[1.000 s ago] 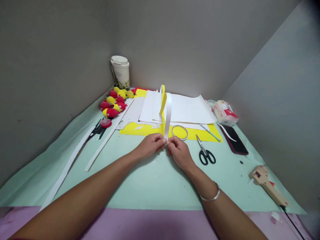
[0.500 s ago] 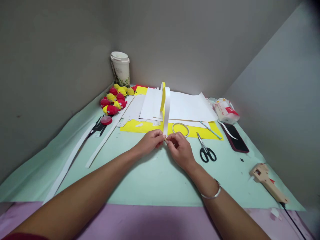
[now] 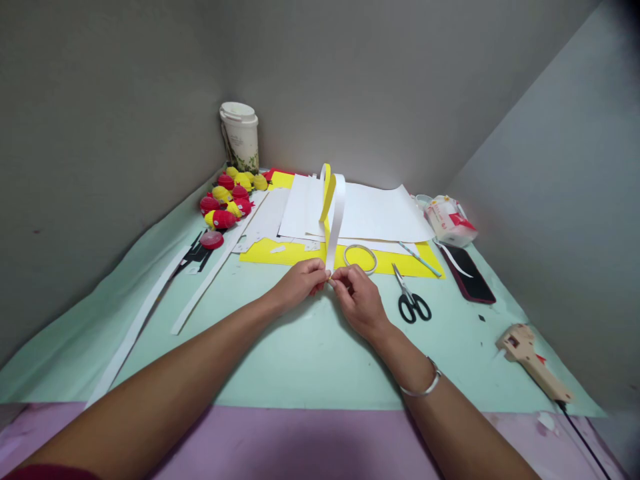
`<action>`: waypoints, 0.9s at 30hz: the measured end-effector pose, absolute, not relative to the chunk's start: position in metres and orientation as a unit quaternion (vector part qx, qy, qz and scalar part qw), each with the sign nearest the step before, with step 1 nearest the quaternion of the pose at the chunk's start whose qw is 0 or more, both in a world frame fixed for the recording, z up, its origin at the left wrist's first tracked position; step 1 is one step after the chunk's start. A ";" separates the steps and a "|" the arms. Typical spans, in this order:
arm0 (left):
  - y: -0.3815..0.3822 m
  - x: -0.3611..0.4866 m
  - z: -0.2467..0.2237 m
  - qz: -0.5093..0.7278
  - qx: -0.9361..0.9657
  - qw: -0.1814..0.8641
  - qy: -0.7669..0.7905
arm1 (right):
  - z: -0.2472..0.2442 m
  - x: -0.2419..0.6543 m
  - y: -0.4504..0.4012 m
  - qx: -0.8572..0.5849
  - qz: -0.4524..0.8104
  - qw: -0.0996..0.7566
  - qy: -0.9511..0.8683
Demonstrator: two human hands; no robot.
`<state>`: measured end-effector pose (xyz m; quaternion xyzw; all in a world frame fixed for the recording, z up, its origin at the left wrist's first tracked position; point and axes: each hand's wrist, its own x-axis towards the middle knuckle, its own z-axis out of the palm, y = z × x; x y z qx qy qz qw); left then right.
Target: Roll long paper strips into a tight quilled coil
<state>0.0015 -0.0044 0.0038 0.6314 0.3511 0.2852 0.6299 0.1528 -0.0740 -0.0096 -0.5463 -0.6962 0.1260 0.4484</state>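
Note:
Both hands meet over the middle of the table, pinching the near end of a paper strip [image 3: 338, 207]. The strip is white on one side and yellow on the other, and it arches up and away from me. My left hand [image 3: 305, 277] is closed on its end from the left. From the right, my right hand [image 3: 359, 297] pinches the same end, fingertips almost touching the left ones. The exact edge of the strip is hidden by the fingertips. Just beyond my right hand lies a roll of narrow tape [image 3: 361, 247], with black-handled scissors [image 3: 411, 301] to its right.
White sheets [image 3: 370, 210] lie over yellow card [image 3: 260, 252] at the back. Left are red and yellow paper pieces [image 3: 221, 219], a lidded cup [image 3: 241, 137] and white strips [image 3: 207, 290]. Right are a phone [image 3: 467, 277], a tissue pack [image 3: 450, 221] and a glue gun [image 3: 535, 363].
The arched strip leans slightly more to the right near its top. Both hands keep their pinch in almost the same place, and the view has shifted a little.

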 end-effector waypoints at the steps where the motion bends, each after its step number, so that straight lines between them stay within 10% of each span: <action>1: -0.005 0.001 0.004 0.287 0.631 0.630 0.350 | -0.010 0.153 -0.074 -0.548 0.129 0.449 -0.694; 27: -0.008 0.000 0.003 0.301 0.651 0.612 0.332 | -0.007 0.150 -0.076 -0.587 0.233 0.446 -0.635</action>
